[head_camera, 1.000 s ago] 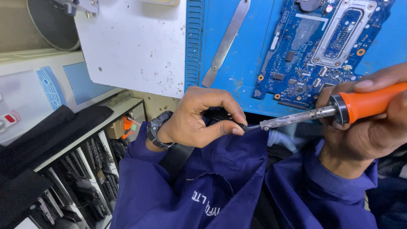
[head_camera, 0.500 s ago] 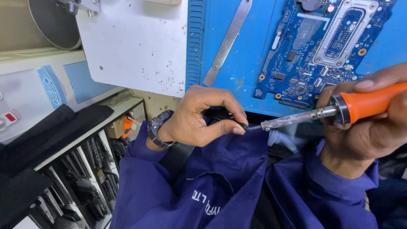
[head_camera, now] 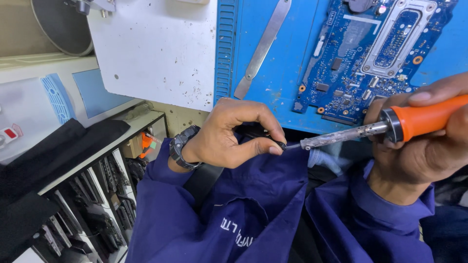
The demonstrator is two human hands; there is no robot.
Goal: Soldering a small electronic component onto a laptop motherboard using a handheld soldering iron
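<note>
Below the circuit board [head_camera: 370, 63]: both hands worked off the bench edge, over the lap of a dark blue work shirt [head_camera: 253, 209].
Right hand [head_camera: 429, 146]: was clenched around the orange handle of a soldering iron [head_camera: 390, 126], the scorched metal barrel pointing toward the left hand.
Left hand [head_camera: 229, 136]: was pinched, thumb against forefinger, on a small black part [head_camera: 273, 139] with a thin lead; its exact kind could not be told.
Contact point: the iron tip met the lead just beside the left fingertips [head_camera: 275, 150], below the circuit board's lower left corner.
Technique, as judged: the hot barrel sat very near bare skin, so a grip further back on the part and a brief touch of the tip appeared advisable; both forearms braced against the body would steady the joint.
Fabric hazard: the shirt lay directly under the tip, where a solder drip could land.
Left of the circuit board: a metal pry tool [head_camera: 263, 46] lay on the blue work mat [head_camera: 287, 83], then a white panel [head_camera: 156, 48] with scuffs.
Far below and left of the circuit board: a rack of dark flat parts [head_camera: 83, 209], well apart from both hands.
Wrist: a black watch [head_camera: 181, 148] sat on the left arm.
</note>
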